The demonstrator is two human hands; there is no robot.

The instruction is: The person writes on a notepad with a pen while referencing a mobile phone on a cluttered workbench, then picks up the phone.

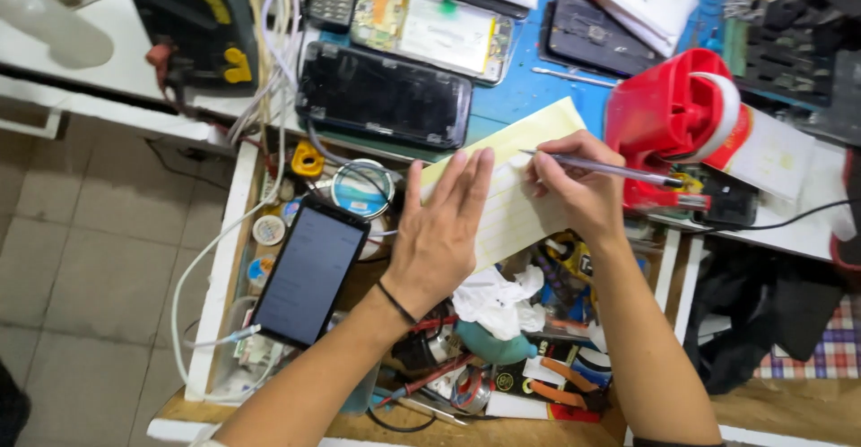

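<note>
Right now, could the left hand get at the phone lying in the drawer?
Probably yes. The left hand lies flat on the yellow pad, holding nothing, and the phone sits just beside its wrist with nothing on top of it.

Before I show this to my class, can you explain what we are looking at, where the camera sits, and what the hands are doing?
The camera is worn on a person's head and looks down at their own two bare hands over a cluttered repair bench. The left hand lies flat on a yellow lined pad, holding it down. The right hand grips a pen with its tip on the pad. Below, an open drawer holds a dark phone, pliers and crumpled tissue. Another phone lies face down on the blue mat, beside a red tape dispenser.
</note>
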